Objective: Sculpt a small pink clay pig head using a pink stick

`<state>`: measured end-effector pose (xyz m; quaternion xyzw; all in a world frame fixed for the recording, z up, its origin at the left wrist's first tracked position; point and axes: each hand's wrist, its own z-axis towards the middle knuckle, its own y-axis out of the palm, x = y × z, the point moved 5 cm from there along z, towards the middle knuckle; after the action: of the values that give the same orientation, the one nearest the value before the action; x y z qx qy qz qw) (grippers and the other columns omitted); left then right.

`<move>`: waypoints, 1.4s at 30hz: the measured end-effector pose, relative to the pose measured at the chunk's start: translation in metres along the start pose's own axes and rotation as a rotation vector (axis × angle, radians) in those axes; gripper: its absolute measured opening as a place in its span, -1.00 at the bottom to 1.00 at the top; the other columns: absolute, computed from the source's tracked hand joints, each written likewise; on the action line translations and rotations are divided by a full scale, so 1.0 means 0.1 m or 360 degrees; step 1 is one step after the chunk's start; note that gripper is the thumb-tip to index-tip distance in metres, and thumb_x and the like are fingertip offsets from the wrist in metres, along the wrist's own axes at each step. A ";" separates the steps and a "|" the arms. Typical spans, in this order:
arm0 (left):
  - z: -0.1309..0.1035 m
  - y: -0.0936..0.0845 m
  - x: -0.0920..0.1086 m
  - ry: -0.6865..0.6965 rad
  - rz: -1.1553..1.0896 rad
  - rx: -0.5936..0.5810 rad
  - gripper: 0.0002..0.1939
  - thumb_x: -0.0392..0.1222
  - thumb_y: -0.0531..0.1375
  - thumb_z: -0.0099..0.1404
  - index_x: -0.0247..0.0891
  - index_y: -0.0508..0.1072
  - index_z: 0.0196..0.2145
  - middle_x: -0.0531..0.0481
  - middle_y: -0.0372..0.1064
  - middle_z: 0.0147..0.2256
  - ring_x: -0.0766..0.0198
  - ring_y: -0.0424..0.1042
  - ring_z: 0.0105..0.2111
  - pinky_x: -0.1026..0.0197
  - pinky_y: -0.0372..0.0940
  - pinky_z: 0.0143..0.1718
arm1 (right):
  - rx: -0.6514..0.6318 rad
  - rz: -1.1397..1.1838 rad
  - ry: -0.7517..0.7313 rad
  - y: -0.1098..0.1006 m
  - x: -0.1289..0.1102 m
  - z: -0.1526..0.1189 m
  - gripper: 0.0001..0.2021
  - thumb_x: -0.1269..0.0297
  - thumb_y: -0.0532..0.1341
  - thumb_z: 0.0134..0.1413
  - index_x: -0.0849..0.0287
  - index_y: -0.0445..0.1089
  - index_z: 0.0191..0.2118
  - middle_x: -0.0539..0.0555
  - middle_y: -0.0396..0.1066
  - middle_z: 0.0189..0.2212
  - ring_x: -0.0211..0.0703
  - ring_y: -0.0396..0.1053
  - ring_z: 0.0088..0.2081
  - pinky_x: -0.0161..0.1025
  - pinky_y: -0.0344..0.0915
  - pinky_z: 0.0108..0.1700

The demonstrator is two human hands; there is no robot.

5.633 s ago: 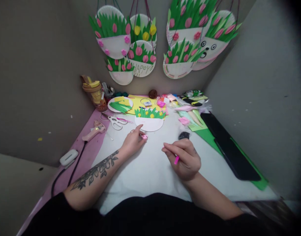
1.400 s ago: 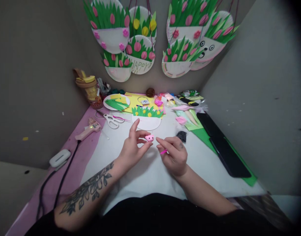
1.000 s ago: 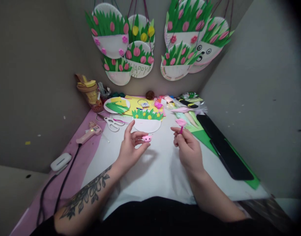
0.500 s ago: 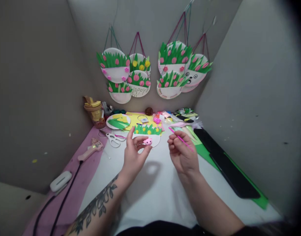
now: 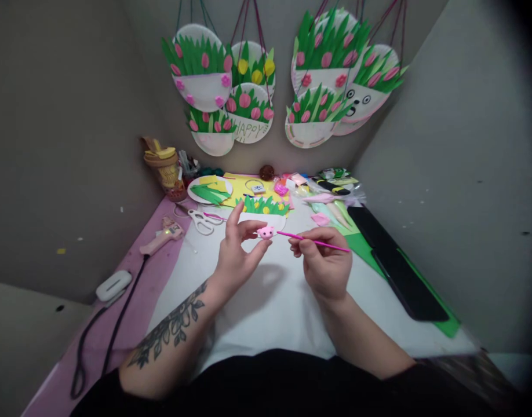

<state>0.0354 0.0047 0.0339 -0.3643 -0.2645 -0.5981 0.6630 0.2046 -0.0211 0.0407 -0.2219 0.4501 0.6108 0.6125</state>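
Note:
Between the thumb and fingers of my left hand is a small pink animal head with dark eyes, its face turned toward me. My right hand pinches a thin bright pink stick-like tool. The tool's tip points left, close beside the pink head; whether it touches cannot be made out. Behind my left fingers lies a half paper plate with green paper grass and yellow flowers.
White scissors and a pink glue gun with a black cord lie left. At right is a long black object on green sheets. Clay packets sit at the back. Decorated paper plates hang on the wall.
My right hand has brought the pink tool down to nearly level, its tip now near the pink head. The view has tilted downward. My left hand keeps its hold.

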 end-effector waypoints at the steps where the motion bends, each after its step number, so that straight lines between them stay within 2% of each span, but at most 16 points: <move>1: 0.00 0.00 0.01 0.0009 0.0006 0.0003 -0.13 -0.31 0.27 0.20 -0.09 -0.14 0.31 -0.05 0.47 -0.14 0.29 0.47 -0.15 0.17 0.41 -0.08 | -0.0006 -0.0014 0.0008 0.01 0.00 0.00 -0.91 0.29 0.34 0.03 0.11 0.42 -0.37 -0.02 0.53 -0.50 -0.27 0.46 -0.51 -0.33 0.38 -0.51; 10: 0.00 -0.02 0.04 0.0111 0.0106 0.0025 -0.13 -0.30 0.27 0.22 -0.08 -0.15 0.32 -0.04 0.47 -0.14 0.29 0.47 -0.17 0.18 0.41 -0.10 | -0.0129 0.0005 0.0124 0.02 0.10 -0.01 -0.88 0.25 0.34 0.03 0.13 0.41 -0.37 -0.01 0.52 -0.51 -0.24 0.45 -0.52 -0.29 0.39 -0.49; 16: -0.01 0.00 0.03 0.0095 -0.0001 0.0017 -0.15 -0.31 0.25 0.24 -0.08 -0.16 0.31 -0.05 0.45 -0.12 0.30 0.47 -0.15 0.16 0.42 -0.04 | -0.0166 0.0110 0.0204 0.06 0.13 0.00 -0.90 0.27 0.33 0.04 0.13 0.41 -0.37 -0.01 0.52 -0.51 -0.25 0.45 -0.51 -0.29 0.37 -0.47; 22: -0.02 0.00 0.02 0.0054 -0.0059 0.0015 -0.14 -0.32 0.25 0.23 -0.08 -0.16 0.31 -0.07 0.44 -0.12 0.27 0.48 -0.12 0.12 0.44 -0.03 | -0.0135 0.0126 0.0222 0.04 0.14 0.03 -0.86 0.24 0.36 -0.02 0.13 0.40 -0.38 -0.03 0.48 -0.50 -0.29 0.38 -0.51 -0.30 0.33 -0.46; 42: -0.04 0.01 0.07 0.0101 0.0010 -0.0009 -0.13 -0.33 0.24 0.24 -0.07 -0.19 0.32 -0.06 0.45 -0.13 0.30 0.49 -0.15 0.15 0.44 -0.05 | -0.0189 0.0125 0.0185 0.05 0.17 0.01 -0.93 0.41 0.30 -0.04 0.12 0.41 -0.42 -0.05 0.40 -0.52 -0.27 0.34 -0.49 -0.28 0.26 -0.43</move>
<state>0.0371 -0.0025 0.0365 -0.3478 -0.2404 -0.6080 0.6720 0.1972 -0.0100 0.0289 -0.2750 0.4563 0.6461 0.5466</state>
